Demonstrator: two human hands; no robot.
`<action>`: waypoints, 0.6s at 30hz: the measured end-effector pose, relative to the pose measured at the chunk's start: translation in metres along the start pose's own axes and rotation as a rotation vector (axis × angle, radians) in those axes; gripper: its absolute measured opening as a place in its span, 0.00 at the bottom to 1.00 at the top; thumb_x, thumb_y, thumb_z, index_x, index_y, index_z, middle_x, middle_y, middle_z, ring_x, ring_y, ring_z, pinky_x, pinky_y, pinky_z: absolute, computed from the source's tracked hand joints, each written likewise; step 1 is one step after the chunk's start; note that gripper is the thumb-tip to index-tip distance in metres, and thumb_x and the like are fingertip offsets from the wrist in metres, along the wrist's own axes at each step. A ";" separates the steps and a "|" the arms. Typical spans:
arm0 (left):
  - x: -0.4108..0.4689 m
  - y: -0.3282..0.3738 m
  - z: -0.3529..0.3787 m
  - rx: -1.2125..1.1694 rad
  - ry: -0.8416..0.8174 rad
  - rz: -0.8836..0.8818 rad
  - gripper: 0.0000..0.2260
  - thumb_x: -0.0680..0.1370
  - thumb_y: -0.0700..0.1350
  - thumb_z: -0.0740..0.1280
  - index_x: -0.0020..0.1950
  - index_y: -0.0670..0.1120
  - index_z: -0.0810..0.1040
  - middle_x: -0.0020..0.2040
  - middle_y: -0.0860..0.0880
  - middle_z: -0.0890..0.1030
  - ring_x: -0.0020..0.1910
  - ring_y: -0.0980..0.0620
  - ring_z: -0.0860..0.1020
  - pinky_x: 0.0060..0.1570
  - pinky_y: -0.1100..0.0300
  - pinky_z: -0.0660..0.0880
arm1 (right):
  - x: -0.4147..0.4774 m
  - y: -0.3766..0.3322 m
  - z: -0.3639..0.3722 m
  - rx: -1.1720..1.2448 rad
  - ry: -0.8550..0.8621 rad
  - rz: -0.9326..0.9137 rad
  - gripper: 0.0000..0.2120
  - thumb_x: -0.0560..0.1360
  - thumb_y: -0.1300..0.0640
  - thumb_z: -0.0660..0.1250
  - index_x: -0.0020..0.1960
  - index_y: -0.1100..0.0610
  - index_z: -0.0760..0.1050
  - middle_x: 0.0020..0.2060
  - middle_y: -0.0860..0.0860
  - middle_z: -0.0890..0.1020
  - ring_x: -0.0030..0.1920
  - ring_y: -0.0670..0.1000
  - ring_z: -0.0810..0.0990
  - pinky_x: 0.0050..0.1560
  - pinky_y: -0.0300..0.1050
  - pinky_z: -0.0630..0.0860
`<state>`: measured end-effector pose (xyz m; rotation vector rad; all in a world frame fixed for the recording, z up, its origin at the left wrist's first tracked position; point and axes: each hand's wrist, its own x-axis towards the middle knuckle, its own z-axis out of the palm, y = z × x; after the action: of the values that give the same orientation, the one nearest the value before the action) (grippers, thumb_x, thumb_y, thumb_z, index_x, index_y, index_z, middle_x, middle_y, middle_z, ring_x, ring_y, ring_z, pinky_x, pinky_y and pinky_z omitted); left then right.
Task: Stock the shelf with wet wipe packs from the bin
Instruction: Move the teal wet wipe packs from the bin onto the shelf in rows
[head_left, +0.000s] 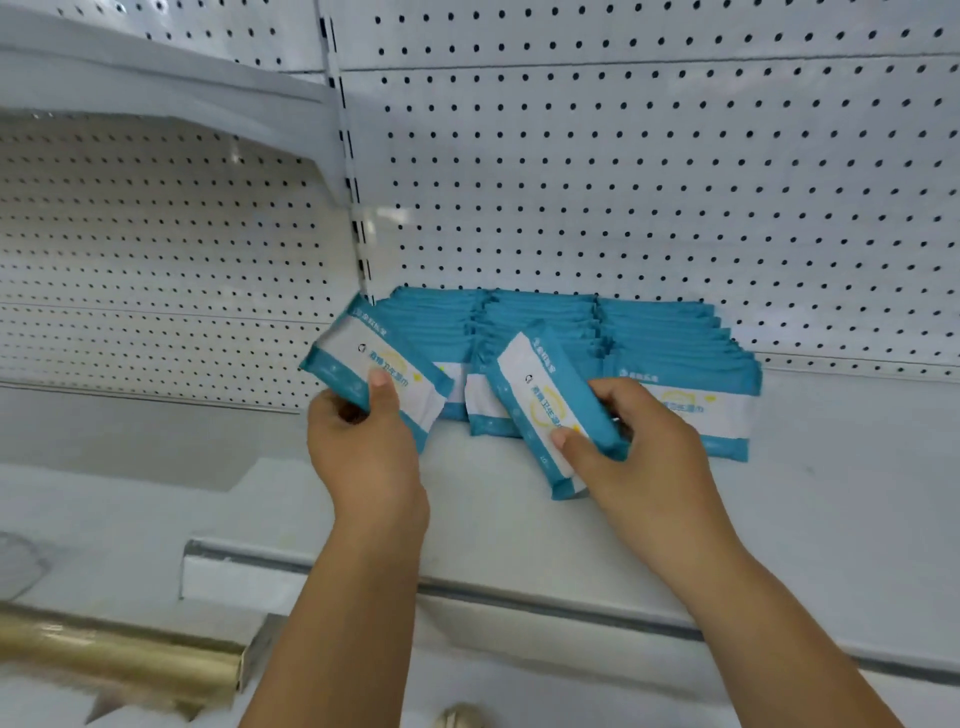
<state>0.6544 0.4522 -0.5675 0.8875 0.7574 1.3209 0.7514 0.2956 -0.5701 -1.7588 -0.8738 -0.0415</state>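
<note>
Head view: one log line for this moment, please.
left hand: grips wet wipe pack | right hand: grips second pack | shelf: stocked packs in rows at back

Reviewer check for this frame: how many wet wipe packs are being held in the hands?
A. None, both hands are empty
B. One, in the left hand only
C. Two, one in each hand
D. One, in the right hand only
C: the left hand grips a blue-and-white pack and the right hand grips a second pack, both in front of the rows already on the shelf.
</note>
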 end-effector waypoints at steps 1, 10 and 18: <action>0.004 0.001 -0.003 -0.004 0.003 0.003 0.06 0.80 0.42 0.68 0.57 0.47 0.76 0.49 0.55 0.82 0.43 0.63 0.81 0.45 0.67 0.78 | 0.001 -0.001 0.003 -0.005 0.009 -0.004 0.13 0.75 0.59 0.74 0.54 0.46 0.76 0.48 0.36 0.81 0.47 0.29 0.76 0.41 0.24 0.71; 0.045 -0.002 -0.021 0.435 -0.167 0.157 0.25 0.70 0.36 0.78 0.61 0.47 0.71 0.50 0.50 0.81 0.44 0.57 0.81 0.44 0.67 0.79 | 0.009 0.001 0.015 0.005 0.021 0.017 0.14 0.74 0.56 0.75 0.56 0.43 0.78 0.48 0.36 0.81 0.46 0.35 0.78 0.39 0.29 0.73; 0.072 0.001 -0.031 0.998 -0.154 0.242 0.26 0.66 0.57 0.80 0.53 0.45 0.74 0.52 0.47 0.77 0.49 0.48 0.76 0.43 0.58 0.68 | 0.012 -0.001 0.009 -0.019 0.027 -0.008 0.14 0.74 0.58 0.76 0.54 0.43 0.79 0.45 0.33 0.80 0.41 0.30 0.75 0.41 0.24 0.69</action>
<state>0.6345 0.5268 -0.5791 1.8928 1.2376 1.0199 0.7561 0.3093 -0.5672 -1.7692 -0.8635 -0.0785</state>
